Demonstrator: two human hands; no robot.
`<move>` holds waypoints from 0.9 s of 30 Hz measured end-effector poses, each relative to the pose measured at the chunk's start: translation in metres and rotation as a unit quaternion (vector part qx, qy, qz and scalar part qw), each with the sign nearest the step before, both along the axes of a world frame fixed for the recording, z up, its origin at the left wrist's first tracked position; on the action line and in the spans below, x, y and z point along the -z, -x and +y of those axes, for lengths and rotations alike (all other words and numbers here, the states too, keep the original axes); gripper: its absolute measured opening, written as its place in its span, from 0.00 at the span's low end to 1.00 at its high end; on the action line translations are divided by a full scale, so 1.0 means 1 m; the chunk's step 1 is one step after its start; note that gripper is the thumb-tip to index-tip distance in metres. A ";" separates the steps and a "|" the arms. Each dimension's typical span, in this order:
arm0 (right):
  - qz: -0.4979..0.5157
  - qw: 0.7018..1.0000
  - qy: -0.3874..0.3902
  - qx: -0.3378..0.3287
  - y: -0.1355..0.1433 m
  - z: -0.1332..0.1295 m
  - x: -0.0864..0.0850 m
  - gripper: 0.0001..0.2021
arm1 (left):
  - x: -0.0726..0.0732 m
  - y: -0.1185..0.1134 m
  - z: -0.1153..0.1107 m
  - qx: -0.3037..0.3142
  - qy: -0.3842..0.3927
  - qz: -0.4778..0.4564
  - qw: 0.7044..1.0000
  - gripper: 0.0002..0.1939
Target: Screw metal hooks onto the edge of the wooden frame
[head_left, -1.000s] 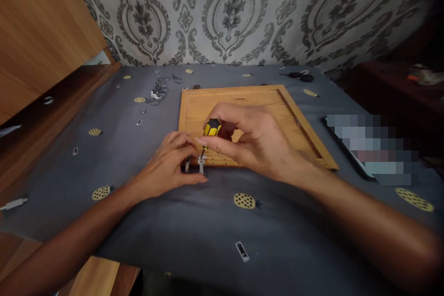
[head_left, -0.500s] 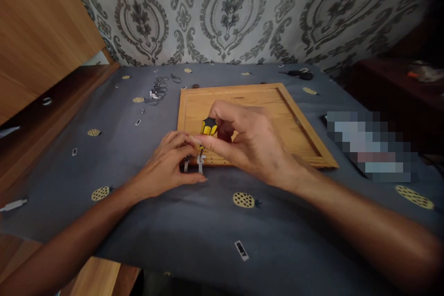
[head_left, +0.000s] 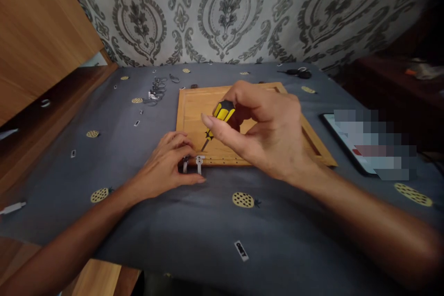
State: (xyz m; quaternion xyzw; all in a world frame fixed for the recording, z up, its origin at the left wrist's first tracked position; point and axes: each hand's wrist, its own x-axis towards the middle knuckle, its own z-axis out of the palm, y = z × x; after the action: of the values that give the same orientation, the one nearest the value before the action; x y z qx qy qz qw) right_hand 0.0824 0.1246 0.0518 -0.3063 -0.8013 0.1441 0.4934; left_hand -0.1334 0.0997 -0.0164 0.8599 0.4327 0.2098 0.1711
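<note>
My right hand pinches a yellow and black screwdriver by its handle. The shaft slants down and left, with its tip above the near edge of a framed wooden panel. Just below the tip, a small metal hook sits on that edge, apart from the screwdriver. My left hand curls round the panel's near left corner. Its forefinger and thumb close about a second metal hook, partly hidden by the fingers, and the thumb tip reaches the first hook's lower end. Small dark holes run along the edge to the right.
Several metal hooks lie in a heap behind the panel's left side. Dark-handled scissors lie at the back right, and a phone at the right. A patterned cloth covers the surface; a wooden cabinet stands left.
My right hand has lifted the screwdriver up and right, off the metal hook, and its shaft now tilts. My left hand has stayed at the corner.
</note>
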 end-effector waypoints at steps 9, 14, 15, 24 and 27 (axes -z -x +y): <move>0.001 0.998 0.037 -0.044 0.002 0.005 0.009 0.13 | -0.004 -0.002 -0.001 -0.006 0.003 0.011 1.000 0.20; 0.002 0.997 0.050 -0.058 0.004 0.004 0.012 0.12 | -0.004 -0.002 0.000 -0.004 0.009 0.013 1.000 0.19; 0.000 0.997 0.047 -0.057 0.004 0.005 0.012 0.12 | -0.003 -0.002 0.000 -0.004 0.009 0.013 1.000 0.19; -0.006 0.997 0.049 -0.057 0.006 0.006 0.014 0.13 | -0.004 -0.002 -0.001 -0.008 0.008 0.018 1.000 0.18; -0.011 0.997 0.047 -0.060 0.005 0.007 0.015 0.13 | -0.005 -0.003 -0.001 -0.010 0.014 0.024 1.000 0.18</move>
State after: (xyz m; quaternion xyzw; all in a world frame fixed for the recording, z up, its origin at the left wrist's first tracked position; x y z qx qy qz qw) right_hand 0.0770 0.1313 0.0366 -0.2820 -0.8157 0.2082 0.4601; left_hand -0.1308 0.0986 -0.0118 0.8577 0.4485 0.1850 0.1704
